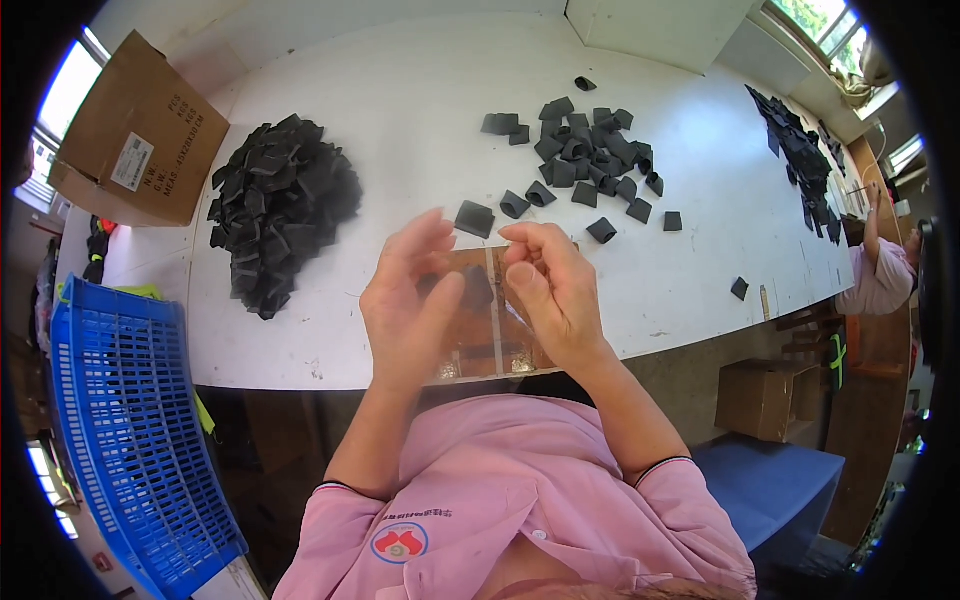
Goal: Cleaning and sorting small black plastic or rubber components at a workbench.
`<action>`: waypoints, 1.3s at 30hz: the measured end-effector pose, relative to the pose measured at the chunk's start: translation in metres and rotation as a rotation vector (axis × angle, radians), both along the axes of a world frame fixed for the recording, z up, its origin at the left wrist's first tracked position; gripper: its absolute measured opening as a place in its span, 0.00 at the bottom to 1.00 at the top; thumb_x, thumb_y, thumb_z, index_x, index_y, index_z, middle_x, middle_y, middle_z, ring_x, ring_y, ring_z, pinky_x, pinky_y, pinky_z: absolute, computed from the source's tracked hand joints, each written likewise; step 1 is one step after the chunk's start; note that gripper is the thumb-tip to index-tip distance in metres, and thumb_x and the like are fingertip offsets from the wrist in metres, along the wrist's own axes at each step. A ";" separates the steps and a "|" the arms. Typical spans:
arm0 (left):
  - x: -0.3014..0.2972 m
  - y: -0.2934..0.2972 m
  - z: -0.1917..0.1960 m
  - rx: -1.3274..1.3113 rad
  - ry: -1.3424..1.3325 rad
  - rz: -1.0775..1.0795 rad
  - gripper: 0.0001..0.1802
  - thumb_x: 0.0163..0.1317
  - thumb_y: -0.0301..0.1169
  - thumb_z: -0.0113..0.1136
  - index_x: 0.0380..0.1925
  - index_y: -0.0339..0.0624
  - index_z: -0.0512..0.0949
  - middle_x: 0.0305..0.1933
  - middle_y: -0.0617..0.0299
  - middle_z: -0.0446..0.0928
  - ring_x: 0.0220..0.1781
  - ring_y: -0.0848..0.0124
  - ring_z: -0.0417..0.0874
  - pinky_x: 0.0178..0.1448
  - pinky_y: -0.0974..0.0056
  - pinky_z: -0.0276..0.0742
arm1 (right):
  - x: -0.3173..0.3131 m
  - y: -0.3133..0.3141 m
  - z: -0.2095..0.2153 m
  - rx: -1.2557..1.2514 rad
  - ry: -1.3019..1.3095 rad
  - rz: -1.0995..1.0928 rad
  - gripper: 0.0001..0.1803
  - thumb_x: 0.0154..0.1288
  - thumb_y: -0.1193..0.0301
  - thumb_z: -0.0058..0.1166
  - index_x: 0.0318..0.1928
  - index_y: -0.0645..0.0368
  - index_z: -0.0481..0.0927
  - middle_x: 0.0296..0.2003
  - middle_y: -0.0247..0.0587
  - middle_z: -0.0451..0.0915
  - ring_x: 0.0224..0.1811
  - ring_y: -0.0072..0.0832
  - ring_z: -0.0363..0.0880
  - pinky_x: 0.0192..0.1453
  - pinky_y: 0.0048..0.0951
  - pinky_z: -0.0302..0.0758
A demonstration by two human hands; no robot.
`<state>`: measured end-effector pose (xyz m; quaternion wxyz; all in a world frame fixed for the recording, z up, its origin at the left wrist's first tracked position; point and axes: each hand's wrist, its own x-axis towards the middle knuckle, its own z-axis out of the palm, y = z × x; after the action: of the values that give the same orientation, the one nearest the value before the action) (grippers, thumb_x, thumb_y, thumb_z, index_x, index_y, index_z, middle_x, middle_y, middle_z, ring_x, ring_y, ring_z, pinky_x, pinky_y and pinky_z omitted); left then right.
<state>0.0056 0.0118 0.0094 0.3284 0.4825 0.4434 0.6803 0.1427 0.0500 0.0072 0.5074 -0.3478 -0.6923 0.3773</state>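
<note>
1. Two piles: the folded black loops (590, 165) look done, the big flat heap (282, 208) is left.
2. Left hand (408, 305) half open, right hand (553, 290) pinching; both meet at a dark piece (478, 288) over the brown board (497, 345), grip unclear.

a small factory workshop: long white desk (400, 100) heaped with black fabric pieces (280, 205), cardboard box (140, 135), blue plastic crate (130, 420).
</note>
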 end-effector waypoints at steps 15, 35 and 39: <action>-0.004 -0.010 -0.012 -0.011 -0.678 -0.202 0.04 0.57 0.27 0.53 0.30 0.37 0.72 0.33 0.60 0.70 0.41 0.67 0.68 0.51 0.64 0.64 | -0.013 -0.011 0.013 0.125 -0.078 -0.019 0.08 0.46 0.79 0.59 0.29 0.64 0.75 0.24 0.39 0.72 0.22 0.28 0.73 0.24 0.24 0.69; -0.027 0.115 -0.121 -0.438 0.999 0.166 0.13 0.51 0.32 0.56 0.34 0.35 0.73 0.40 0.47 0.71 0.39 0.54 0.74 0.43 0.59 0.70 | 0.032 0.039 -0.008 -0.647 0.419 -0.090 0.12 0.62 0.67 0.46 0.36 0.65 0.75 0.21 0.30 0.73 0.20 0.14 0.66 0.24 0.13 0.64; -0.029 0.127 -0.140 -0.502 1.086 0.067 0.12 0.47 0.28 0.58 0.33 0.35 0.74 0.38 0.45 0.73 0.37 0.51 0.75 0.38 0.58 0.71 | 0.037 -0.005 -0.033 -0.784 0.162 0.065 0.12 0.62 0.67 0.46 0.35 0.64 0.76 0.21 0.28 0.72 0.21 0.14 0.66 0.24 0.16 0.64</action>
<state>-0.0236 0.1390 -0.1308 0.1373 0.6544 0.7100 0.2208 0.1801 0.0451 -0.0256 0.3768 -0.4621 -0.4642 0.6550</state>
